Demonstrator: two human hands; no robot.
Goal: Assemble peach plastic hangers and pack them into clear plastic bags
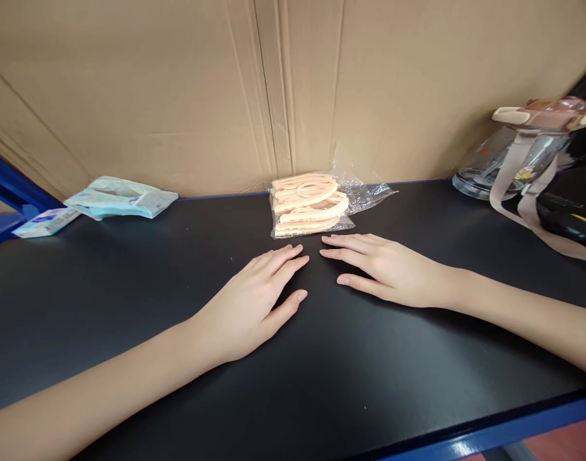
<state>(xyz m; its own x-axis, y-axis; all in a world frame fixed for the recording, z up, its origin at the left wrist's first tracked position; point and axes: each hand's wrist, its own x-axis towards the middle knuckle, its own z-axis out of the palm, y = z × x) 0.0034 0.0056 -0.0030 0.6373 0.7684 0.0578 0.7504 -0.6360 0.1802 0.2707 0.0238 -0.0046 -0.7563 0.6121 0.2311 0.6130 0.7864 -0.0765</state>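
Observation:
My left hand (252,298) lies palm down on the black tabletop (293,397), its fingers stretched out and the thumb apart. Opposite it, my right hand (386,269) also rests flat with fingers spread, pointing toward the left one. A gap separates the two sets of fingertips, and neither hand holds anything. Just beyond them, a clear plastic bag (367,195) lies against the cardboard, apart from both hands. Inside it are several peach-coloured looped pieces (307,200), stacked flat; their exact kind cannot be made out.
At the back left lie a pale blue soft tissue pack (123,197) and a smaller pack (48,221). A clear bottle (537,147) with a brown lid and strap occupies the back right, beside a black object (574,198). Cardboard (178,96) walls the rear; blue metal edges (504,432) the table.

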